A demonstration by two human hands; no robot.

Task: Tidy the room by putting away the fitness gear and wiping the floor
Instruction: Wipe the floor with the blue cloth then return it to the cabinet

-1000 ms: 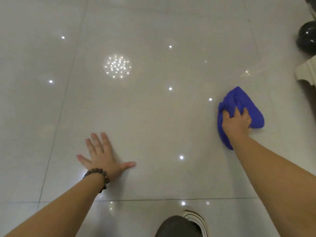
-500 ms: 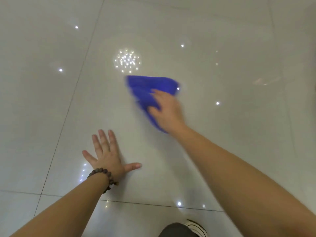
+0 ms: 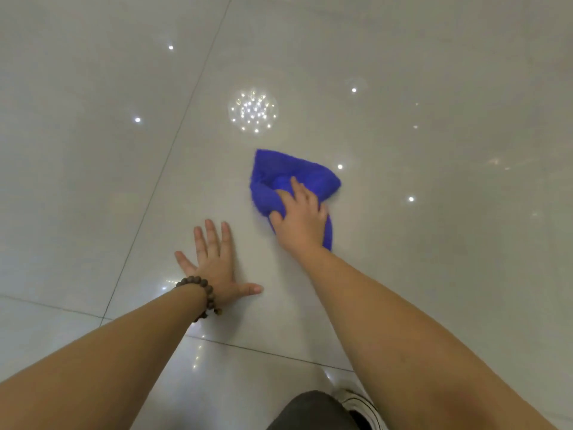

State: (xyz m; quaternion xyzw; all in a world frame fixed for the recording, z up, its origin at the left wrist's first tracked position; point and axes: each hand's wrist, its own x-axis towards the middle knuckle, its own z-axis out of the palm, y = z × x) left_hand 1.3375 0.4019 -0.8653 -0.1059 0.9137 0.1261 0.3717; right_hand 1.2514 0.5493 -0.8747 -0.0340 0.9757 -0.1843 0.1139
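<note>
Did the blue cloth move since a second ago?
Yes. The blue cloth under the right hand swept from far right toward the left hand planted on the floor, now just below the cluster of light reflections.

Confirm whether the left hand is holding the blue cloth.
No: the left hand lies flat on the floor; the right hand grips the blue cloth.

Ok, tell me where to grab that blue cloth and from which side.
Take the blue cloth at its bunched middle, coming from above. It lies crumpled on the tiled floor with raised folds there, while its edges lie flatter and probably offer less to pinch. The right hand already has its grip on that bunch; the left hand rests flat on the floor, so the near-left side is crowded.
</note>
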